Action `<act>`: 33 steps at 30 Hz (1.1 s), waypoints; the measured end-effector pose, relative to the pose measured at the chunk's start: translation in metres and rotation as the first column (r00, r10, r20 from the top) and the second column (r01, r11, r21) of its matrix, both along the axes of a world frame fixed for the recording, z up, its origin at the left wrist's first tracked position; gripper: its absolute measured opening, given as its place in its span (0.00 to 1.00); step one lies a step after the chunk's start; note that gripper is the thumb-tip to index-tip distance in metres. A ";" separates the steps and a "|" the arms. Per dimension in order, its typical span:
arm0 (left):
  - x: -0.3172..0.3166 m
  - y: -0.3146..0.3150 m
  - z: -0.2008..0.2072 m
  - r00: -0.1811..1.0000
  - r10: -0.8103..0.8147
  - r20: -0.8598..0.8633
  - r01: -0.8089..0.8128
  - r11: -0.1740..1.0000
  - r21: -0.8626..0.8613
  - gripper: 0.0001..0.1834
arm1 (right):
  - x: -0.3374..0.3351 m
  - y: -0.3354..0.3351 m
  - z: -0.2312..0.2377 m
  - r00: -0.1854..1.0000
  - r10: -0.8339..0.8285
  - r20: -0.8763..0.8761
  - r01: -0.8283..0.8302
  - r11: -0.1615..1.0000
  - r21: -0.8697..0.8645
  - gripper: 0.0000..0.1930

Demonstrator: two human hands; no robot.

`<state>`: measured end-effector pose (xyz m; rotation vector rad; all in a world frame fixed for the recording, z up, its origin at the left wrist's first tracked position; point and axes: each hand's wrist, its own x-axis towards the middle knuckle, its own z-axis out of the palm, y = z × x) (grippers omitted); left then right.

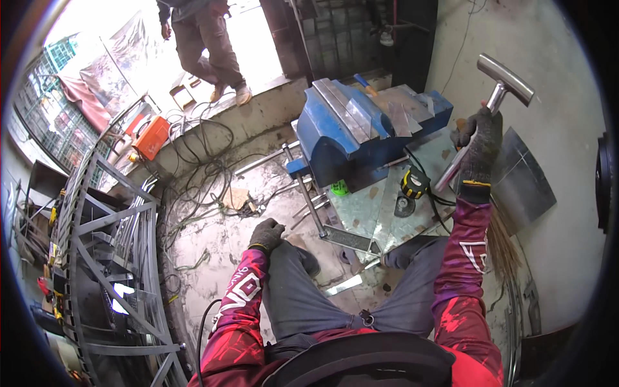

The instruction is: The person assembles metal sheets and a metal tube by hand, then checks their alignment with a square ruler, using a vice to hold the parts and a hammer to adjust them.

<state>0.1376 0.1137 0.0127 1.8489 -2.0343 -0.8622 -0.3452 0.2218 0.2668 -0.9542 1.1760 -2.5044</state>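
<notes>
My right hand [481, 138], in a dark grey glove, is closed around the handle of an all-metal hammer [506, 79]. The hammer is raised at the right, its cylindrical head up and the handle's lower end slanting down to the left. My left hand [266, 235], gloved too, rests on my left knee with its fingers curled in; nothing shows in it. Ahead of me stands a big blue bench vise [345, 122] on a metal-topped bench [367, 213]. Thin metal pieces [401, 117] and a blue-handled tool [366, 85] lie on top of the vise, apart from both hands.
A yellow-and-black tape measure [414, 182] and a green item [339, 188] sit by the vise. A grey sheet [519, 177] leans on the right wall. Steel framework [119, 219] stands left. Cables [206, 138] tangle near an orange machine [149, 137]. Another person [209, 45] stands beyond the doorway.
</notes>
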 end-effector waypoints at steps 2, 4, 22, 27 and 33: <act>-0.006 0.010 0.005 0.997 -0.050 0.060 0.047 0.998 0.049 0.20 | 0.005 -0.003 -0.011 0.994 0.107 0.019 -0.108 0.990 0.089 0.16; -0.021 0.020 0.018 0.938 -0.160 0.306 0.181 0.983 -0.041 0.19 | 0.013 -0.001 -0.028 0.984 0.136 0.114 -0.157 0.965 0.211 0.12; -0.017 0.007 0.014 0.979 -0.034 0.202 0.025 0.998 0.049 0.22 | 0.026 -0.041 -0.011 0.943 0.316 -0.107 -0.186 0.764 0.618 0.16; -0.022 0.005 0.017 0.971 -0.030 0.236 0.017 0.998 0.058 0.21 | 0.044 -0.046 0.006 0.772 0.551 -0.318 -0.148 0.642 0.753 0.18; -0.020 0.002 0.013 0.973 -0.031 0.227 0.028 0.999 0.015 0.21 | 0.017 -0.039 0.013 0.851 0.518 0.083 -0.466 0.673 0.574 0.13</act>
